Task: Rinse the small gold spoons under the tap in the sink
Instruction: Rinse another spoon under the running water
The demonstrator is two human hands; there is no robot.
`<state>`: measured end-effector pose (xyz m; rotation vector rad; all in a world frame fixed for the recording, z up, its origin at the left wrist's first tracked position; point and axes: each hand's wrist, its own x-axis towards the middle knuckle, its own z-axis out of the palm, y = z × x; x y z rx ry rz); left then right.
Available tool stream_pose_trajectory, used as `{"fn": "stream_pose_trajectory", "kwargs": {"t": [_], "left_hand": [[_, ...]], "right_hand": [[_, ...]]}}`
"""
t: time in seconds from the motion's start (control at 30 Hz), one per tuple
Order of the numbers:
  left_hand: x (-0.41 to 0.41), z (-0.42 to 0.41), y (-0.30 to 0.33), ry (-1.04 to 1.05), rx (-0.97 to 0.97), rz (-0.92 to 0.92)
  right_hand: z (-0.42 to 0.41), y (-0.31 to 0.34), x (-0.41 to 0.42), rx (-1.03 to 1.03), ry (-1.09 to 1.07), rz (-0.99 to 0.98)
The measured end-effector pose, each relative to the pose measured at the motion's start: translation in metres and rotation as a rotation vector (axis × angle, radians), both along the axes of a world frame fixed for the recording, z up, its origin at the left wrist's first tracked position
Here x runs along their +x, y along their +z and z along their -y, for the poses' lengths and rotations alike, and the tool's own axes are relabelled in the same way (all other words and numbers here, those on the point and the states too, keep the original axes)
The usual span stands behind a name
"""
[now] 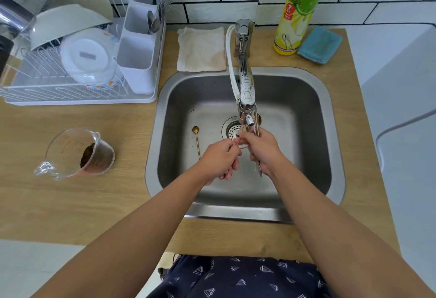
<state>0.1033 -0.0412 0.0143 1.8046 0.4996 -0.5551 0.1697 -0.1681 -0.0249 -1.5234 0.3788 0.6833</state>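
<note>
White subway tile behind, pale wood-grain countertop (70, 203) around a square stainless steel sink (335, 156). Chrome swivel tap (245, 80) hangs over the round drain strainer (232, 130).

Step in hand, by my read: rinsing a bunch of spoons at the spout. Right hand (263, 150) is curled round several thin gold spoons (258, 124); bowls poke up at its 12 o'clock, right under the tap outlet, handle ends stick out below the palm at 6. Exact count unclear, they overlap. Left hand (220, 159) sits just beside it at 9 o'clock, thumb and forefinger pinched at something near the right hand's fingertips; can't tell whether that's a spoon stem. Water stream hard to see, flow unconfirmed.

1 more long-handled gold spoon (196, 140) lies flat on the sink floor, at 9 o'clock from the strainer, just beyond the left hand at 11 o'clock and apart from it, bowl pointing to the wall.

Next move, likely: free the left hand, reach to its 11 o'clock, pick that spoon off the wet steel by its thin handle, needs a fingertip pinch, then bring it under the spout with the rest.
</note>
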Motion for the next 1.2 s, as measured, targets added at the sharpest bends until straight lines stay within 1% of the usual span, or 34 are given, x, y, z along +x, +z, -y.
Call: {"fn": "stream_pose_trajectory", "kwargs": {"t": [0.13,0.27,0.33,0.5,0.53,0.63,0.7,0.87,0.93,1.03,1.07,1.1,1.2], "left_hand": [[0.001,0.0,0.002,-0.004,0.033,0.016],[0.002,-0.002,0.0,0.014,0.036,0.037],[0.0,-0.001,-0.001,0.009,0.009,0.039],[-0.003,0.001,0.001,0.007,-0.082,0.019],[-0.003,0.001,0.002,0.016,-0.086,0.017],[-0.002,-0.001,0.004,0.05,-0.118,0.009],[-0.003,-0.002,0.004,0.053,-0.142,0.001],[-0.008,-0.003,0.003,0.007,-0.089,0.0],[-0.007,-0.004,0.002,-0.007,-0.066,0.001],[-0.011,-0.009,-0.001,-0.032,-0.025,0.013],[-0.013,-0.011,-0.002,-0.056,-0.013,0.02],[-0.015,-0.012,-0.004,-0.081,-0.001,0.025],[-0.021,-0.017,-0.007,-0.114,0.033,0.036]], "right_hand": [[-0.007,0.002,0.001,-0.056,-0.04,0.008],[-0.006,0.004,-0.005,0.028,0.085,-0.037],[-0.006,0.007,-0.004,0.041,0.104,-0.044],[-0.006,0.009,0.01,-0.022,-0.032,-0.039],[-0.006,0.008,0.01,-0.009,-0.024,-0.038],[-0.004,0.005,0.003,0.034,0.109,0.02],[-0.002,0.005,0.0,0.034,0.157,0.055],[-0.001,0.005,0.009,-0.102,0.012,0.159],[-0.001,0.003,0.008,-0.128,0.054,0.179],[0.0,0.001,0.003,-0.125,0.28,0.179],[0.0,0.001,0.001,-0.124,0.324,0.163],[0.001,0.0,0.001,-0.124,0.319,0.162],[-0.001,0.002,0.006,-0.128,0.19,0.178]]}}
